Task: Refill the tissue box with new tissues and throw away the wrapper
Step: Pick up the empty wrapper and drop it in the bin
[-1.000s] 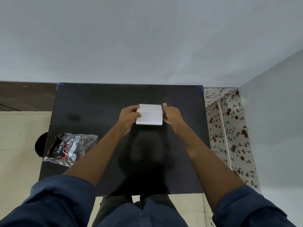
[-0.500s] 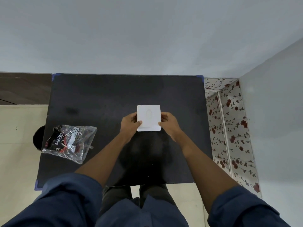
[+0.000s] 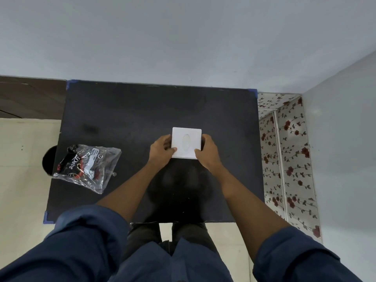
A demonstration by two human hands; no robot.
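A white square tissue box [image 3: 186,142] with an oval slot in its top sits on the black table [image 3: 126,119], a little right of the middle. My left hand [image 3: 161,150] grips its left side, thumb on the top near the front corner. My right hand [image 3: 207,152] grips its right side the same way. A crumpled clear plastic wrapper [image 3: 87,166] with black and red print lies at the table's left edge, apart from both hands.
A dark round bin [image 3: 48,159] shows on the floor just beyond the table's left edge, beside the wrapper. A wall with rose-patterned covering [image 3: 289,159] stands close on the right. Pale floor tiles lie to the left and in front.
The box has turned from tilted to flat, its slotted top now facing up, and has come slightly nearer to me. Both hands stayed on its sides.
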